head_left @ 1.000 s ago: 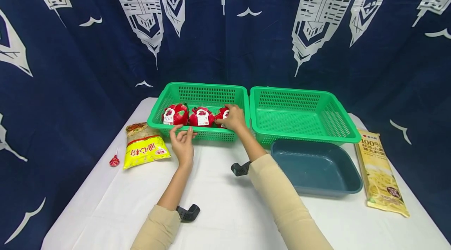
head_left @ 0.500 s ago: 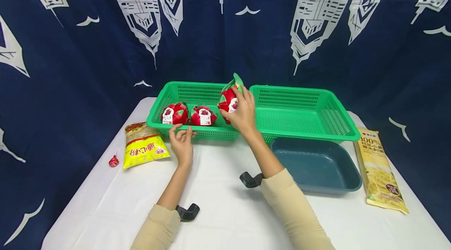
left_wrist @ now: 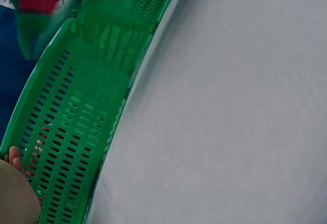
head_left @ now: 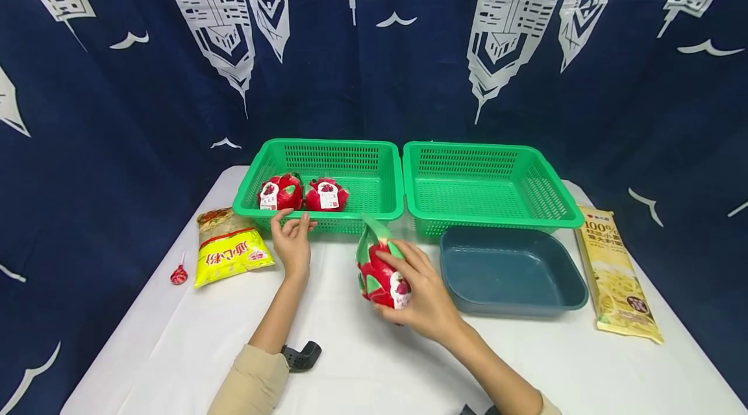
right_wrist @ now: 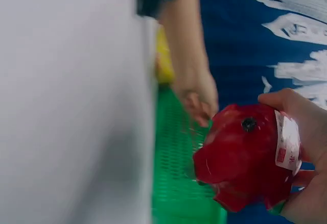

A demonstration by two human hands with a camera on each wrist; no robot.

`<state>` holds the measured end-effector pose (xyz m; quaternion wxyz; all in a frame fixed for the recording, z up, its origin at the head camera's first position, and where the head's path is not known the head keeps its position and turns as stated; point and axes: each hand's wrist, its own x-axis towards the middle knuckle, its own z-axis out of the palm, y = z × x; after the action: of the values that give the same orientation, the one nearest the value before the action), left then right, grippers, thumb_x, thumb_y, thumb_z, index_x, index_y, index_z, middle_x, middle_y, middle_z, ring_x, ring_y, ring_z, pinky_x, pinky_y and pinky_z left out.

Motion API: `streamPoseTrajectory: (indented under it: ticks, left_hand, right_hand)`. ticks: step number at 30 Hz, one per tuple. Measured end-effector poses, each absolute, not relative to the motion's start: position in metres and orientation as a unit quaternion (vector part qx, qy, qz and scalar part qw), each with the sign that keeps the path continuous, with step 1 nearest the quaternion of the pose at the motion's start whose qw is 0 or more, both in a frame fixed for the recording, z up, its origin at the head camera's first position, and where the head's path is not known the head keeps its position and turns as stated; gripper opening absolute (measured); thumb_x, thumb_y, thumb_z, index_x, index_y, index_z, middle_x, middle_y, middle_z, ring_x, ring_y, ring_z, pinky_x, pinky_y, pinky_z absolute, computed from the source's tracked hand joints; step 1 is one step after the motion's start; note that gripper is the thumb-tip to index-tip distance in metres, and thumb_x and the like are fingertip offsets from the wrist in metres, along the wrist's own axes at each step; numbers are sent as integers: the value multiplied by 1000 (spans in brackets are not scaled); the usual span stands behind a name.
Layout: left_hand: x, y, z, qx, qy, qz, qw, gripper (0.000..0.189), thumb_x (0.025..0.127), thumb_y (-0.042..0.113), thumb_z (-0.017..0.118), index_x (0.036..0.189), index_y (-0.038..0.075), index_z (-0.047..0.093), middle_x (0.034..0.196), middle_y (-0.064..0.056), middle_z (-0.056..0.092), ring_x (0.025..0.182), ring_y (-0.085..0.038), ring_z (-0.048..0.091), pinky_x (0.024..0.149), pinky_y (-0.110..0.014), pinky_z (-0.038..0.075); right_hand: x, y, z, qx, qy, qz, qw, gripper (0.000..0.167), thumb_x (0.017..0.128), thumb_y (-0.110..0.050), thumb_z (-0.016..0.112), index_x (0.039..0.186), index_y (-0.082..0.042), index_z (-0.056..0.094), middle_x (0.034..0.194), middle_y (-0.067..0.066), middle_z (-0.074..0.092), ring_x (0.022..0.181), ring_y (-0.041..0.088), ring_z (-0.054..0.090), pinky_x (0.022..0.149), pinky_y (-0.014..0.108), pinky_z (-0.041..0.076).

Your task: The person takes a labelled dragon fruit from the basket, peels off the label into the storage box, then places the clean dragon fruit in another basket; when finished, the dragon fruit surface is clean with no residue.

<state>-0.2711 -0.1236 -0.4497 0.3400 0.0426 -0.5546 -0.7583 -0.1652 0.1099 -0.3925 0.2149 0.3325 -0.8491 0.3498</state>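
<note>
A red dragon fruit (head_left: pixel 381 278) with green leafy scales and a white label is in my right hand (head_left: pixel 429 298), above the white table in front of the baskets. The right wrist view shows its round red end (right_wrist: pixel 240 155), thumb and fingers gripping around it. My left hand (head_left: pixel 292 246) holds the front rim of the left green basket (head_left: pixel 380 214), fingers curled at the edge. Inside that basket, two more labelled dragon fruits, one on the left (head_left: pixel 282 191) and one beside it (head_left: pixel 326 195), sit near the front wall.
Right of it stands a second green basket (head_left: pixel 479 199) with nothing in it. A dark blue tray (head_left: pixel 508 269) lies before that basket. A yellow pasta bag (head_left: pixel 234 249) and a red lollipop (head_left: pixel 178 274) lie left; a noodle pack (head_left: pixel 619 278) lies right.
My right hand has lifted the third dragon fruit out of the left basket and brought it forward over the table. The left hand has stayed at the basket's rim.
</note>
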Motion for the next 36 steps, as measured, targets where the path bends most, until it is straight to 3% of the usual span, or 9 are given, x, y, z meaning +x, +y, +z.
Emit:
streamPoseTrajectory:
  ticks: [5,11,19,21,23,27,31,36]
  left_hand:
    - [-270,-122,-449,40,-551,-760,343,43,86,14,66,118,-3,42,79,-19,59,67,-19,64,69,-27,53]
    - [-269,-120,-450,44,-546,-764,340,41,85,12,66,116,-2,43,75,-10,59,66,-16,64,70,-26,53]
    - [-270,-120,-450,38,-551,-759,345,43,85,13,66,117,-4,43,76,-15,59,67,-20,64,70,-27,53]
    - [-270,-121,-449,35,-551,-759,346,44,86,13,66,118,-5,42,77,-18,58,67,-21,64,69,-28,53]
    - [-270,-122,-449,30,-550,-759,347,45,86,13,65,119,-6,41,78,-20,58,67,-21,64,69,-28,53]
    - [-271,-122,-449,29,-547,-759,351,45,86,12,65,119,-7,41,77,-17,58,66,-20,64,68,-27,53]
    - [-270,-122,-449,35,-549,-759,348,45,86,12,66,118,-7,41,76,-13,59,66,-19,64,68,-27,53]
    - [-269,-124,-447,43,-568,-751,334,45,86,12,65,119,-7,41,76,-13,60,70,-28,65,69,-28,53]
  right_hand:
    - [-159,105,-420,340,-863,337,159,71,62,-29,83,127,-18,55,137,1,41,127,18,32,86,38,48]
    - [-166,103,-429,388,-868,279,135,77,64,-36,80,133,-23,49,141,-1,38,130,25,31,96,50,36]
    - [-169,111,-434,397,-883,209,140,113,60,-56,79,148,-18,19,152,6,15,137,29,17,109,48,16]
    - [-168,116,-437,364,-893,227,135,119,59,-57,79,149,-17,11,153,7,11,138,26,16,108,45,19]
    - [-169,121,-441,329,-897,269,122,117,62,-52,80,149,-16,10,151,5,20,136,22,24,105,43,28]
    - [-173,127,-450,289,-879,370,84,97,67,-40,79,146,-21,26,138,-1,45,120,15,48,93,35,44]
    - [-177,130,-457,286,-855,429,59,84,68,-38,79,140,-28,37,132,-1,50,112,13,54,88,30,47]
    - [-181,131,-460,299,-842,445,58,83,69,-36,78,140,-29,37,132,0,50,113,13,53,89,30,46]
